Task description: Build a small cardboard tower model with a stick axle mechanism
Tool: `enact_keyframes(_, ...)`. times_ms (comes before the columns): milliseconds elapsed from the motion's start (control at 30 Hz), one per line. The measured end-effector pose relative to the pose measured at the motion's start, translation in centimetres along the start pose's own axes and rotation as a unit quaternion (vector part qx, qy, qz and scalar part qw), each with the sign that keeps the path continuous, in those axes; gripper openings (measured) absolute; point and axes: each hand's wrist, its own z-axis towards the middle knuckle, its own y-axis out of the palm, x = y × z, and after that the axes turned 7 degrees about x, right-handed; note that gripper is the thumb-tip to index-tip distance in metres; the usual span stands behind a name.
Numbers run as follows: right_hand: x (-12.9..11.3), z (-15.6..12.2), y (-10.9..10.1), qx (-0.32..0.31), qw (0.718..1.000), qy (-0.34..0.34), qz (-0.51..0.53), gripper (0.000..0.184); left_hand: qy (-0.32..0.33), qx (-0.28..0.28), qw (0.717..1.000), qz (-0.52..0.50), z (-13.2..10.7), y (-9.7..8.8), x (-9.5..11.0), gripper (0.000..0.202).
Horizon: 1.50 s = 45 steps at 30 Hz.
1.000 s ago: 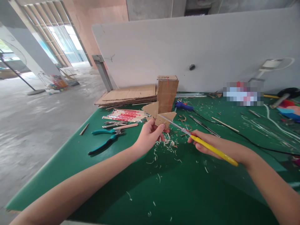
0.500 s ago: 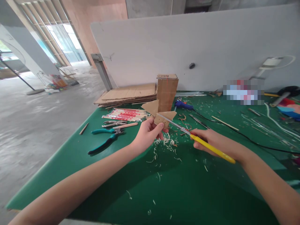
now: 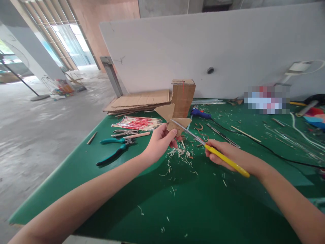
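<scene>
My left hand (image 3: 159, 142) is closed on a small brown cardboard piece (image 3: 179, 124), holding it just above the green table (image 3: 177, 189). My right hand (image 3: 223, 155) grips a yellow-handled knife (image 3: 225, 160); its thin blade (image 3: 186, 131) lies across the cardboard piece. Pale shavings (image 3: 179, 155) lie scattered on the table beneath both hands. Behind the held piece stands an upright cardboard box (image 3: 183, 98) with a triangular cardboard flap (image 3: 166, 111) at its left side.
Teal pliers (image 3: 114, 150), metal scissors (image 3: 124, 133) and a bundle of red-and-white sticks (image 3: 138, 123) lie to the left. Flat cardboard sheets (image 3: 139, 101) sit against a white board (image 3: 203, 51). A blue glue gun (image 3: 200, 114) and black cable (image 3: 274, 154) lie to the right.
The knife and my right hand have edged slightly left, toward the cardboard piece. My left hand holds the piece in nearly the same place.
</scene>
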Motion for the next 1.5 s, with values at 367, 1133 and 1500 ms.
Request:
enact_keyframes(367,1.7,0.7,-1.3,0.135,0.976,0.132,-0.112,0.041,-0.033,0.128,0.989,-0.073,2.7,-2.1,0.5,0.006)
enact_keyframes(1133,-4.3,1.3,3.6,0.155,0.967,0.034,0.197,0.027,-0.013,-0.181,0.969,0.166,-1.0,0.9,-0.2,0.018)
enact_keyframes(1500,-3.8,1.5,4.4,0.084,0.933,0.07,0.342,0.03,-0.084,-0.225,0.958,0.157,-1.0,1.0,-0.3,0.019)
